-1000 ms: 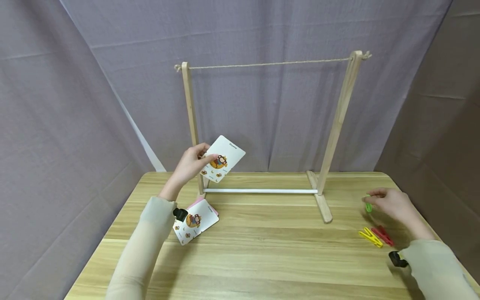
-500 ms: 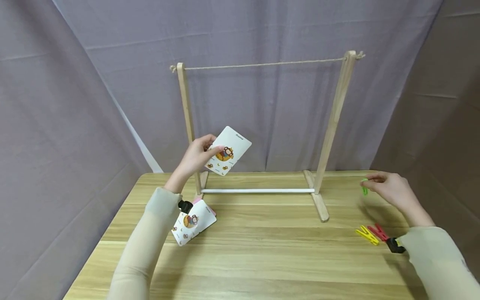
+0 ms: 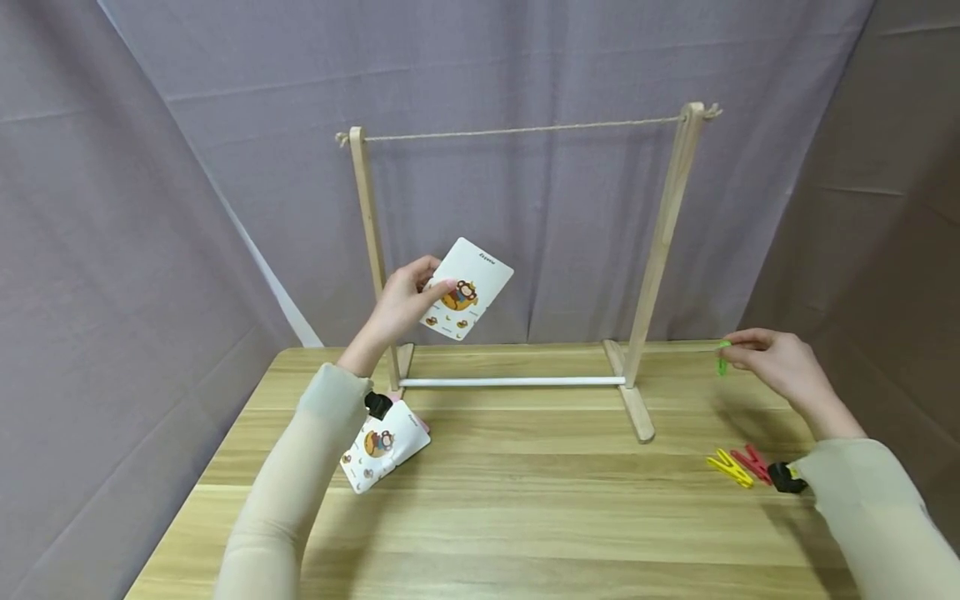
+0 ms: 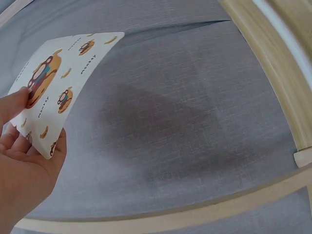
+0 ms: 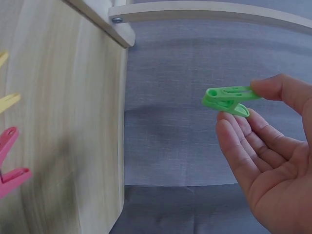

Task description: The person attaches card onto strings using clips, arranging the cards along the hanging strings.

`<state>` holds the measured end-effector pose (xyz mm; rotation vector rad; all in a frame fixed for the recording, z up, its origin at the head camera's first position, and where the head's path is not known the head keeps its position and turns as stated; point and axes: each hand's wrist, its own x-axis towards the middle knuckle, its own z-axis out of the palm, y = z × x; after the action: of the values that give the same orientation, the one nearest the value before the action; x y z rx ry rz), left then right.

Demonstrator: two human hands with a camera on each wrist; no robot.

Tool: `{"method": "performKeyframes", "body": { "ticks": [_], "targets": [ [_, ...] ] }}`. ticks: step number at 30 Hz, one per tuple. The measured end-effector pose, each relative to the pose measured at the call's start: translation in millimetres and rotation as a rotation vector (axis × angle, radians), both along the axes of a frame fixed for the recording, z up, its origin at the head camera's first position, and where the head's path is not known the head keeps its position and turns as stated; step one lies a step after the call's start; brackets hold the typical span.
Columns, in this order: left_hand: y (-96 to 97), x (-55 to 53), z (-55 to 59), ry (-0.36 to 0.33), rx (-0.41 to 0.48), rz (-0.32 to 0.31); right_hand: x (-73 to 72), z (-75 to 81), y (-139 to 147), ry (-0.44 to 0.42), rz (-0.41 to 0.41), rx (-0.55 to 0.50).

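My left hand (image 3: 405, 304) pinches a white card (image 3: 480, 271) with a monkey-and-banana print, thumb on its printed face; in the left wrist view the card (image 4: 73, 63) tilts upward. It is in the air near the left post of a wooden stand (image 3: 663, 242), below the rope (image 3: 517, 131) strung between the posts. Over the table's right side, my right hand (image 3: 783, 371) holds a green clothespin (image 5: 226, 97) between thumb and fingers, above the table. A yellow clothespin (image 3: 729, 468) and a red clothespin (image 3: 752, 462) lie on the table under the right forearm.
Another monkey card (image 3: 390, 446) lies on the table (image 3: 495, 533) at the left, with a pink edge showing beneath it. A white rod (image 3: 510, 382) joins the stand's feet. Grey-purple curtains (image 3: 600, 67) hang behind and at the sides.
My left hand has raised the card and moved it slightly right. The right hand has lifted the green clothespin up off the table. The view has shifted slightly.
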<state>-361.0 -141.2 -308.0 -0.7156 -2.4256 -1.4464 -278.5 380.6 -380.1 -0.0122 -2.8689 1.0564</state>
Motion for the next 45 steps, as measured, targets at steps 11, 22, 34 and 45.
{"method": "performKeyframes", "body": {
  "ticks": [11,22,34,45],
  "targets": [
    [17.1,-3.5,10.9,0.021,0.026,-0.021,-10.0,7.9,-4.1,0.003,0.001,-0.081],
    [28.0,-9.8,22.6,0.027,0.213,-0.058,-16.5,11.3,-7.7,-0.003,0.001,-0.075],
    [41.2,-11.4,38.1,0.019,0.359,-0.089,-20.6,13.1,-12.0,0.042,0.006,-0.035],
    [52.3,-13.8,46.0,0.035,0.454,-0.098,-26.6,11.5,-15.4,0.046,0.005,-0.029]
  ]
}}
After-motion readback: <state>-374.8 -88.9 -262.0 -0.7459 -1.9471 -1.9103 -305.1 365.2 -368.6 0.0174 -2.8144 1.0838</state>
